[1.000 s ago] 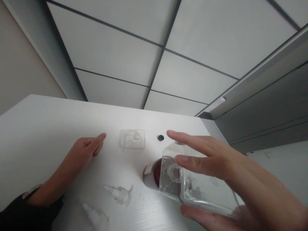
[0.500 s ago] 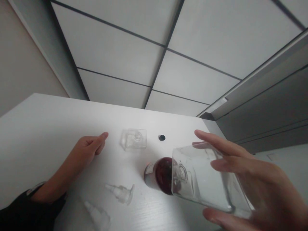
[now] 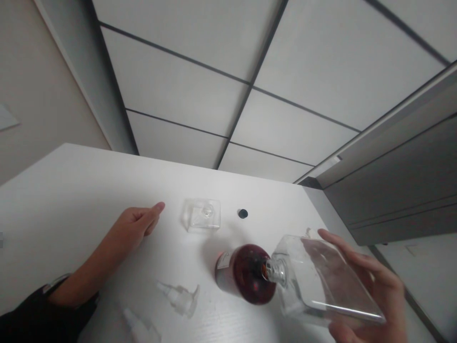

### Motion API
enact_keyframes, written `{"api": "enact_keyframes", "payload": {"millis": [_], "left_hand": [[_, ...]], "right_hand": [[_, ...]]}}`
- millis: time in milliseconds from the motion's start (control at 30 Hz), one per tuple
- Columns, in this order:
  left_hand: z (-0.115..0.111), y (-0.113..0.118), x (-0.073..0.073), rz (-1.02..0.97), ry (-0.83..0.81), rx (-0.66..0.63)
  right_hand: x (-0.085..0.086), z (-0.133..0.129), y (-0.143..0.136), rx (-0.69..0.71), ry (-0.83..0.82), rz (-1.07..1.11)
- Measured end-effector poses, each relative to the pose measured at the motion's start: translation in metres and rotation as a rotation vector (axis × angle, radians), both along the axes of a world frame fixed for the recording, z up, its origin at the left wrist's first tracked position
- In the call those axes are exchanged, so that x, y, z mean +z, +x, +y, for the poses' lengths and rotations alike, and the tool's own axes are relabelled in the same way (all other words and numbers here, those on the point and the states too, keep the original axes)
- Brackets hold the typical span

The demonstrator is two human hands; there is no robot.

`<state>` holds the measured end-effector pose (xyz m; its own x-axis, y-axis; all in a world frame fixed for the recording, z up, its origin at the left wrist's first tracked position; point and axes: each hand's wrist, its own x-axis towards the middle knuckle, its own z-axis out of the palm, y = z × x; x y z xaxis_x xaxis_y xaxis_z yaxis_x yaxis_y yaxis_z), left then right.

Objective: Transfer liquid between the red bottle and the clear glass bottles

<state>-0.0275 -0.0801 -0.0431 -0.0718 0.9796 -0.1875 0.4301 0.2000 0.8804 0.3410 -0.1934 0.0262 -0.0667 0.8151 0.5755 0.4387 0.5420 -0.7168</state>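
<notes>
Clear bottle (image 3: 303,281), lower right, clasped by the right hand (image 3: 387,290): steady its neck (image 3: 278,272) at the mouth (image 3: 264,270) of the red bottle (image 3: 246,276); left hand (image 3: 137,227) curled closed.

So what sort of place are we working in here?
Probably a plain indoor workspace, perhaps an office or workshop room: a white table bearing a reddish-brown bottle and a clear pump head, with large pale panels divided by dark seams beyond it.
</notes>
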Motion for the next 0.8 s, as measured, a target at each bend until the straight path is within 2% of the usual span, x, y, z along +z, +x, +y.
{"api": "enact_keyframes", "payload": {"millis": [133, 233, 400, 600, 800], "left_hand": [[-0.001, -0.002, -0.001, 0.003, 0.008, 0.005], [0.000, -0.003, -0.004, -0.005, 0.026, -0.007], [0.000, -0.005, -0.007, -0.014, 0.044, -0.019], [-0.001, -0.003, -0.003, 0.004, 0.028, -0.016], [-0.001, 0.000, 0.001, 0.022, 0.023, -0.005]], "right_hand": [[-0.008, 0.004, -0.005, -0.045, 0.086, 0.078], [-0.006, 0.005, -0.007, -0.043, 0.100, 0.060], [0.013, 0.007, -0.005, 0.018, 0.050, -0.017], [0.039, 0.011, 0.000, 0.095, -0.043, -0.123], [0.052, 0.010, -0.007, 0.052, -0.019, -0.150]]}}
